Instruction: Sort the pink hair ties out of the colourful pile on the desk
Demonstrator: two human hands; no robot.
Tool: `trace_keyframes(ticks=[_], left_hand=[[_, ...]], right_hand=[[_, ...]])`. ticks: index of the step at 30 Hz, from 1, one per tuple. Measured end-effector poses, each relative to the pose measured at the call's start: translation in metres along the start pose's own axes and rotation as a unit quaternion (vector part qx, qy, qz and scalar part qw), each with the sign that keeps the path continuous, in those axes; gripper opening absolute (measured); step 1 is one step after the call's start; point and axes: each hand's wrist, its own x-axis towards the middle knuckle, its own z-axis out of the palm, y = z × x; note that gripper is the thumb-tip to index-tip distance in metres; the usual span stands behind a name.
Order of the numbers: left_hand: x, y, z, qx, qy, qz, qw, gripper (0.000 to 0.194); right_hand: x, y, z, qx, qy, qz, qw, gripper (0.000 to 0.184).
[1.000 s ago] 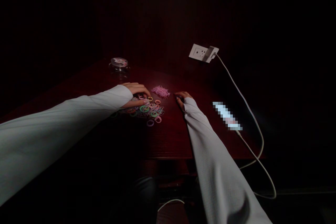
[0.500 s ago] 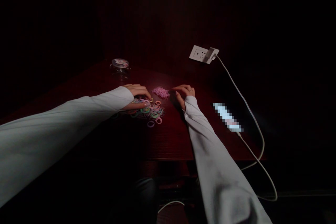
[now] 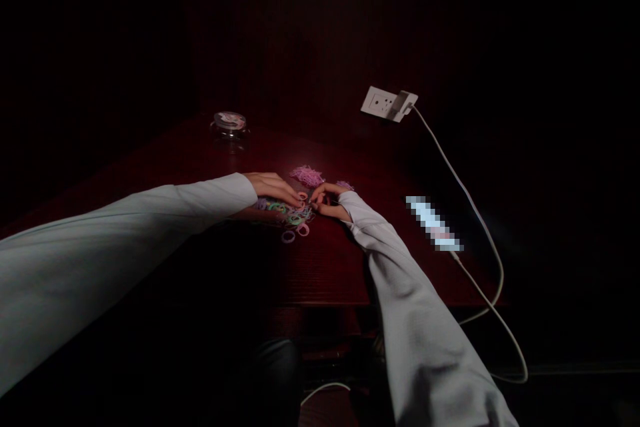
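Note:
My left hand (image 3: 273, 188) reaches over a mixed heap of coloured hair ties (image 3: 295, 219), its fingers stretched out and the fingertips at an orange hair tie (image 3: 303, 195). The thumb lies low, partly in shadow. At the heap's right edge, my right hand (image 3: 327, 200) has its fingers bent in and the fingertips close to the thumb; whatever is between them is too small to make out. Behind both hands lies a pile of thin pink elastics (image 3: 307, 175). A smaller purple bunch (image 3: 345, 185) shows just beyond my right wrist.
A clear lidded jar (image 3: 230, 130) stands at the back left of the dark red table (image 3: 320, 280). To the right lies a blurred-out phone (image 3: 434, 223) on a white cable (image 3: 470, 193), which runs from a charger (image 3: 404, 105) in the wall socket (image 3: 377, 103).
My right hand has moved left and nearer to me, to the heap's edge, uncovering the purple bunch. My left hand has shifted right and its fingers have straightened over the hair ties.

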Motion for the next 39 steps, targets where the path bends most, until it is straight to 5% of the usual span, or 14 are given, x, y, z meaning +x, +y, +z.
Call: trace_keyframes(ticks=[25,33,39], left_hand=[[0.001,-0.004,0.000,-0.020,-0.004,0.046,0.999,0.035],[0.001,-0.003,0.000,-0.016,0.001,0.051,0.999,0.031],[0.000,-0.002,-0.001,-0.014,-0.004,0.046,0.999,0.039]], right_hand=[[0.008,0.014,0.004,0.040,-0.005,0.020,0.999,0.029],[0.000,-0.009,0.000,0.057,0.009,0.016,0.998,0.028],[0.005,-0.002,-0.004,0.061,0.060,0.004,0.996,0.024]])
